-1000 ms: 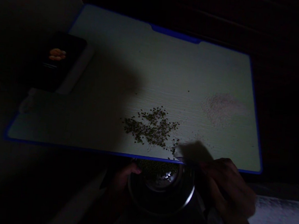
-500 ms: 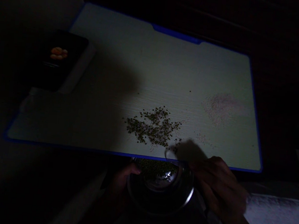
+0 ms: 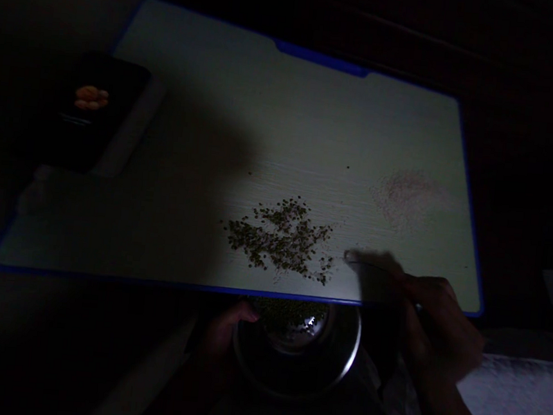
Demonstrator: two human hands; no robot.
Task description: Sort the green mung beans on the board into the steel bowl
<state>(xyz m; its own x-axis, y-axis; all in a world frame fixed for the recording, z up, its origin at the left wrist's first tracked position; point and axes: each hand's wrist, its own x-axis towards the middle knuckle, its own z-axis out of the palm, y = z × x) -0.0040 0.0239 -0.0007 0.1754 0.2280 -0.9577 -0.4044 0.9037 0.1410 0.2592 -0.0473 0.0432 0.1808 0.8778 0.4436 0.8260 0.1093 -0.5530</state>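
My left hand [image 3: 228, 326] grips the left rim of a shiny metal bowl [image 3: 293, 377], thumb over the edge. Small green beans [image 3: 287, 312] lie inside the bowl, which sits just below the board's near edge. My right hand [image 3: 443, 328] is closed around a thin metal spoon [image 3: 371, 265], its tip low over the board, right of the scattered beans. Those loose green beans [image 3: 281, 237] are mixed with pale grains on the whitish, blue-edged board [image 3: 265, 116]. A pale pinkish heap of fine grains [image 3: 410, 193] lies farther right.
A dark box [image 3: 95, 114] with an orange picture rests on the board's left side. Two stray beans lie beyond the pile. White quilted cloth [image 3: 521, 403] is at the lower right. The scene is very dim, with shadow over the board's left half.
My right hand has moved right, away from the bowl's rim, carrying the spoon from the board's near edge to over the board. My left hand and the bowl stay nearly in place.
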